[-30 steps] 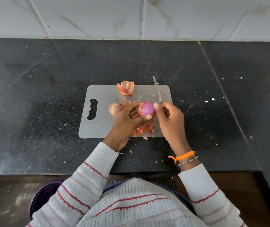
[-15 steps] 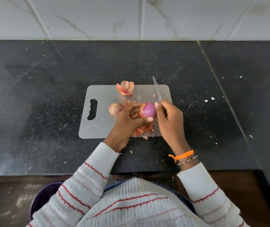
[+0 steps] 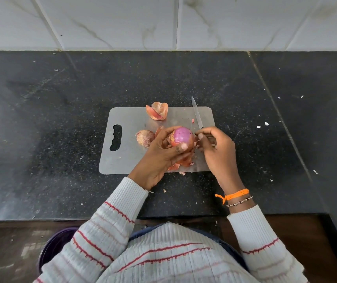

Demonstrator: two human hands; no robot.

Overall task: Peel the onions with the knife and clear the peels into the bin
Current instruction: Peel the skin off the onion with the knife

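I see a black speckled stone counter (image 3: pixel 41 119) backed by white marbled wall tiles (image 3: pixel 122 21); a seam runs diagonally through its right part. Below the counter's front edge at the left, a purple bin (image 3: pixel 55 246) sits on the dark floor. A grey cutting board (image 3: pixel 126 160) lies mid-counter, its handle slot to the left. An unpeeled onion (image 3: pixel 145 137) rests near the board's centre; a loose peel (image 3: pixel 157 111) sits at its far edge. My left hand (image 3: pixel 159 158) grips the peeled purple onion (image 3: pixel 183 135) over the board's right half, above more peels (image 3: pixel 181 163) at the near edge. My right hand (image 3: pixel 216 152) grips the knife (image 3: pixel 197 114), blade pointing toward the far right corner. Bare counter flanks the board on both sides.
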